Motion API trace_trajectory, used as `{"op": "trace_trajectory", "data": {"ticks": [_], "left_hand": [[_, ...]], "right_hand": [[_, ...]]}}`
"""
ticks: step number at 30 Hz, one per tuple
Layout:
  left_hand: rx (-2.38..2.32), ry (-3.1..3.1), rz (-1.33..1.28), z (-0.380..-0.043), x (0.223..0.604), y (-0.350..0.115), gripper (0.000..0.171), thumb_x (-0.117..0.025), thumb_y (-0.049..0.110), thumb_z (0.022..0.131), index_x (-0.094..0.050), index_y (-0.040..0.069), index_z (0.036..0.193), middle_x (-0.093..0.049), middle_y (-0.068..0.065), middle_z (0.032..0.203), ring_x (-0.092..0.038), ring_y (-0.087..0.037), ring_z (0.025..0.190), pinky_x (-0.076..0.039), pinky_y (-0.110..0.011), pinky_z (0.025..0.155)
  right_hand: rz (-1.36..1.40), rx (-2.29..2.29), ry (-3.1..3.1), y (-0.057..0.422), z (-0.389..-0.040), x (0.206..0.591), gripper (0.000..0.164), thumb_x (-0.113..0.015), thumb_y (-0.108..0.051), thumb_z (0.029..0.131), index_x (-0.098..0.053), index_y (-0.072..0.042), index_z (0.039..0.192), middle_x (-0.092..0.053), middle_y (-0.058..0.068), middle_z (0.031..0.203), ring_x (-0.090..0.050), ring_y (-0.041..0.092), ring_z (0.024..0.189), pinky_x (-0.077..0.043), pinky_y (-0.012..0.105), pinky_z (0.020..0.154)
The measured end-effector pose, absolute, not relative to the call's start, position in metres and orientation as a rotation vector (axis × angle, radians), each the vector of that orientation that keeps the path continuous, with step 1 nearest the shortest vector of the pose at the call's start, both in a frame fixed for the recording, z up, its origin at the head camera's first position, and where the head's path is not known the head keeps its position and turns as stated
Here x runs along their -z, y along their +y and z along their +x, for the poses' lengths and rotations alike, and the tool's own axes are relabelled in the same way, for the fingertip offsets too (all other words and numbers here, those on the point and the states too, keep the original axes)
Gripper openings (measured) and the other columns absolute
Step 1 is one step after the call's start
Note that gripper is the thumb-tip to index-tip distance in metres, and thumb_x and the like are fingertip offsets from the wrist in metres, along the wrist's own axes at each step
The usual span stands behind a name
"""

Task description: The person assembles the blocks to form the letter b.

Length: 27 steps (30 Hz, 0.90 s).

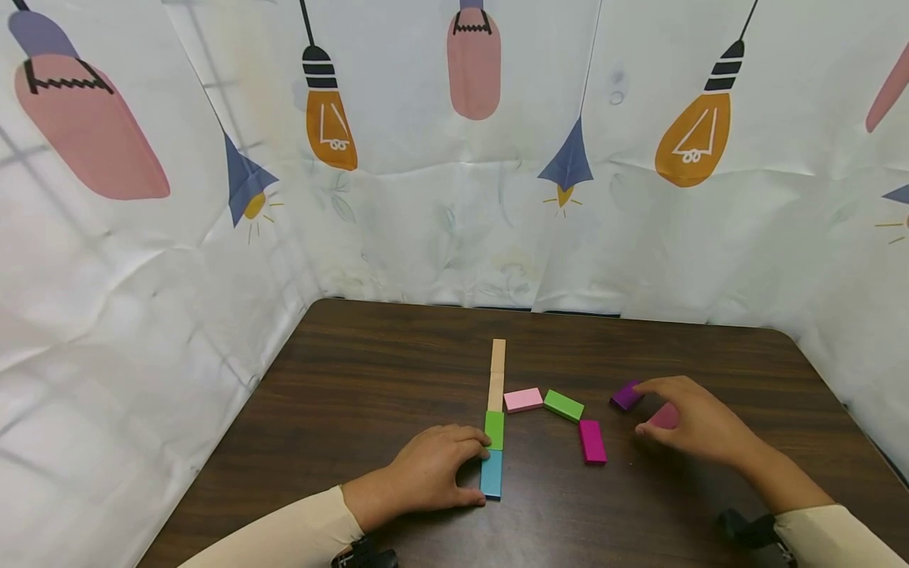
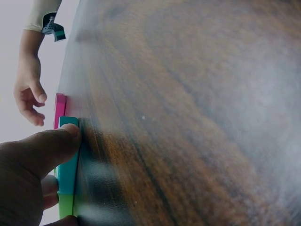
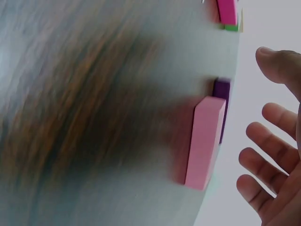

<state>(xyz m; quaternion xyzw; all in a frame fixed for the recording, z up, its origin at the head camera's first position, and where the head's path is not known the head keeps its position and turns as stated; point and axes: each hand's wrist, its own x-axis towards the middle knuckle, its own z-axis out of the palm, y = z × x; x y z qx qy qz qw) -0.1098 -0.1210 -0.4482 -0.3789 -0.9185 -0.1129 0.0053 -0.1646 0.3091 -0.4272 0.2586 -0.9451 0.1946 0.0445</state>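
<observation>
In the head view, the left hand [image 1: 436, 469], fingers extended, touches a smooth blue rectangular block [image 1: 491, 476] and an abutting green rectangular block [image 1: 494, 431] on the dark wood-grained table [image 1: 398, 355]. In the left-wrist view, its thumb rests against the blue block. In the right-wrist view, the right hand [image 3: 282, 136] spreads unclosed beside a pink rectangular block [image 3: 203, 143].

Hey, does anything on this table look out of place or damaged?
No damage or spills that I can see. The purple block and the rose block look slightly stray: they lie on the right side, apart from the magenta block that ends the bent line of blocks. That spacing may be deliberate, though.
</observation>
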Motion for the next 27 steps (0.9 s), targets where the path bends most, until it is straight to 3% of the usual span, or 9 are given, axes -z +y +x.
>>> {"op": "trace_trajectory", "data": {"ticks": [14,27], "left_hand": [[0.351,-2.879,-1.183,-0.109,0.448,-0.121,0.050,-0.083,0.052,0.082,-0.073,0.021,0.120,-0.063,0.009,0.133,-0.059,-0.011,0.123,-0.049,-0.038,0.103],[0.357,-2.873,-1.194,-0.110,0.447,-0.121,0.050,-0.082,0.052,0.082,-0.073,0.020,0.119,-0.063,0.009,0.133,-0.059,-0.011,0.122,-0.050,-0.038,0.101]], "right_hand": [[0.682,-0.576,-2.977,0.333,-0.169,0.441,0.071,-0.078,-0.056,0.086,-0.063,-0.005,0.134,-0.063,0.017,0.132,-0.052,0.045,0.125,-0.044,0.066,0.097],[0.620,-0.583,-3.049,0.340,-0.165,0.449,0.079,-0.080,-0.062,0.080,-0.063,-0.008,0.136,-0.063,0.018,0.131,-0.054,0.043,0.122,-0.050,0.062,0.089]]}}
